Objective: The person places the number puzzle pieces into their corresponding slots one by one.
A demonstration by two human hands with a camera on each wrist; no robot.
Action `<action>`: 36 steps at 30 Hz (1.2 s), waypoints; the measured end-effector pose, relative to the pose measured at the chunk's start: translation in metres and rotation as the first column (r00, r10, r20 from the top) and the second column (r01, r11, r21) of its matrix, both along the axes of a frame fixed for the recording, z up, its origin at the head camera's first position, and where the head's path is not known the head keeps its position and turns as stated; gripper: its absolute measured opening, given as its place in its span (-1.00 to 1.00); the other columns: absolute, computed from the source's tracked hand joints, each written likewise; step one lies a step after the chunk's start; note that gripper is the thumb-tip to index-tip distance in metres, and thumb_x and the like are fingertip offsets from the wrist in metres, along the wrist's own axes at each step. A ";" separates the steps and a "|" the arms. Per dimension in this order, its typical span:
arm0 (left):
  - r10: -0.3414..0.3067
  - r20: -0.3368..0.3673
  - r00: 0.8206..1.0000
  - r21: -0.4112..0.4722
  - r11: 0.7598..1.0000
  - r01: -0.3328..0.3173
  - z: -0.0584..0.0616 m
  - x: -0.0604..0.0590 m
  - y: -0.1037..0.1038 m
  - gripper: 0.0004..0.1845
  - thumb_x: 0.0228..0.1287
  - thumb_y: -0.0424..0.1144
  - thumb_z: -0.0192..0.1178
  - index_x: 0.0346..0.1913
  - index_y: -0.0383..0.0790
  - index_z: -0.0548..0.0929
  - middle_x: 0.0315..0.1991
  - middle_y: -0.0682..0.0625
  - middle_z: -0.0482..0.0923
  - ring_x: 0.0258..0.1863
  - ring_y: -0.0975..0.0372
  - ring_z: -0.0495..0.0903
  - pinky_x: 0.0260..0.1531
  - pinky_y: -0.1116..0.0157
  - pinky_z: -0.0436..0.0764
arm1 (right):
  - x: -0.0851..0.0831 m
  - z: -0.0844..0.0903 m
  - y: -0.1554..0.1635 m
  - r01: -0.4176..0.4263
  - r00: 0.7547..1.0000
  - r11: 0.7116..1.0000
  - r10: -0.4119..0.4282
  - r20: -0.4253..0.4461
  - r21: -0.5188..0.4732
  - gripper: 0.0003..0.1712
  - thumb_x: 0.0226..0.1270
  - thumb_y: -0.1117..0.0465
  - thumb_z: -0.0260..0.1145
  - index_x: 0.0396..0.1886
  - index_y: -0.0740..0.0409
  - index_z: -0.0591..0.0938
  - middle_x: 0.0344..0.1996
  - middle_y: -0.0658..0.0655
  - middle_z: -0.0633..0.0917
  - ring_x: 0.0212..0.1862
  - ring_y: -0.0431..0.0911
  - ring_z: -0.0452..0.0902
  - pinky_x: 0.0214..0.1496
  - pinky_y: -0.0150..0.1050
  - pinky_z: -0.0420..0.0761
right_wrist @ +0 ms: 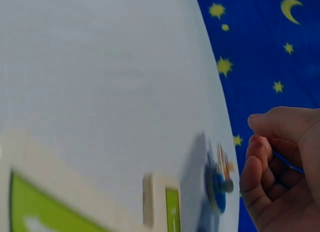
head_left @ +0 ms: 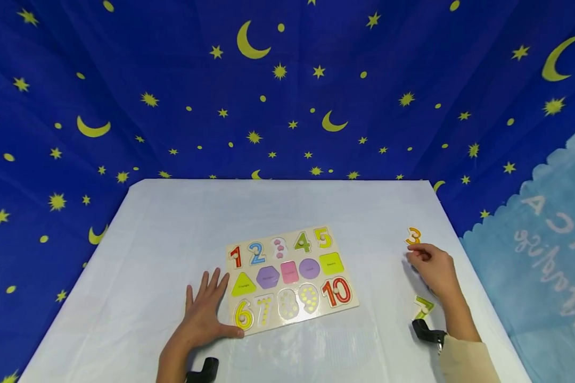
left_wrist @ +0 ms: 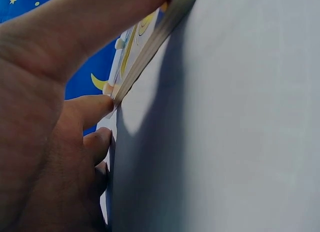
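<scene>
1. Head view: one wooden puzzle board (head_left: 291, 276) lies near the middle of the white table (head_left: 172, 223).
   - Its top row reads 1, 2, an empty slot with pink dots, 4, 5.
   - The middle row holds five coloured shapes whose small labels are too small to read.
   - The bottom row shows 6, three empty dotted slots, and 10.
   - Two loose pieces show on the table to the right, well apart from the board: an orange 3 (head_left: 413, 236) and a green 7 (head_left: 424, 307).
   - The left hand (head_left: 206, 314) lies flat with fingers spread, its thumb against the board's near left corner, holding nothing.
   - The right hand (head_left: 433, 270) rests between the 3 and the 7 with fingers curled downward over something dark that I cannot identify here.
   - A blue cloth (head_left: 287, 85) with yellow stars and moons hangs behind, and a pale blue sheet (head_left: 546, 250) with mirrored, unreadable lettering hangs at right.

2. Left wrist view: the left hand (left_wrist: 55, 117) presses straight fingers against the board's edge (left_wrist: 150, 47). Nothing is gripped.

3. Right wrist view:
   - The right hand (right_wrist: 282, 167) is curled, fingertips bent toward the palm, just beside a blue knobbed piece (right_wrist: 217, 187) standing on the table.
   - Whether it touches the piece, I cannot tell.
   - One green piece (right_wrist: 172, 204) lies blurred nearby.
</scene>
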State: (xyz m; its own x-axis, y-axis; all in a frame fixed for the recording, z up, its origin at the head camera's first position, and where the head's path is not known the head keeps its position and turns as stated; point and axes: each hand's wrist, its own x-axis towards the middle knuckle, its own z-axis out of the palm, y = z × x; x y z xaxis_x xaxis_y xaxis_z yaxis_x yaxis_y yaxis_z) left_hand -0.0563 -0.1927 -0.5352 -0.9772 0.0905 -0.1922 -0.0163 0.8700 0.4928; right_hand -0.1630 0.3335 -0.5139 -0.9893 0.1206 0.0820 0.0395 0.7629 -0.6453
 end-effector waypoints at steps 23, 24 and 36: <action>-0.016 -0.022 1.000 0.006 1.000 0.017 -0.001 0.000 -0.004 0.51 -0.65 0.50 0.43 0.52 -0.15 0.07 0.53 -0.16 -0.19 0.47 -0.10 -0.38 0.25 -0.19 -0.58 | 0.007 -0.015 0.027 0.159 0.980 0.986 -0.153 0.131 -0.039 -0.52 0.27 -0.04 0.34 0.04 0.20 0.63 -0.29 0.14 0.60 -0.27 -0.05 0.42 -0.45 -0.44 0.42; -0.016 -0.018 1.000 0.005 1.000 0.016 -0.001 0.000 -0.004 0.51 -0.65 0.49 0.44 0.52 -0.15 0.06 0.53 -0.16 -0.20 0.47 -0.10 -0.38 0.25 -0.18 -0.59 | 0.007 -0.017 0.028 0.161 0.980 0.986 -0.154 0.129 -0.039 -0.52 0.26 -0.04 0.35 0.02 0.19 0.64 -0.30 0.14 0.61 -0.28 -0.06 0.43 -0.45 -0.45 0.41; -0.029 -0.021 0.999 -0.011 1.000 0.029 0.000 0.000 -0.003 0.49 -0.60 0.48 0.43 0.52 -0.14 0.06 0.53 -0.15 -0.21 0.48 -0.07 -0.39 0.26 -0.18 -0.57 | 0.001 -0.024 0.028 0.253 0.958 0.966 -0.243 0.155 -0.046 -0.57 0.28 -0.02 0.31 -0.01 0.17 0.68 -0.32 0.13 0.63 -0.29 -0.08 0.44 -0.45 -0.40 0.40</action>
State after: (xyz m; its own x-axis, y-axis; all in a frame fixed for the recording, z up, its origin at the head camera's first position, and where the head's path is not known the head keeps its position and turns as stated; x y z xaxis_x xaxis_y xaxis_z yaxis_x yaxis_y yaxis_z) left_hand -0.0566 -0.1956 -0.5349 -0.9780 0.1166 -0.1731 0.0188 0.8752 0.4834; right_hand -0.1621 0.3613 -0.5375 -0.9283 0.3636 -0.0778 0.3198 0.6739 -0.6660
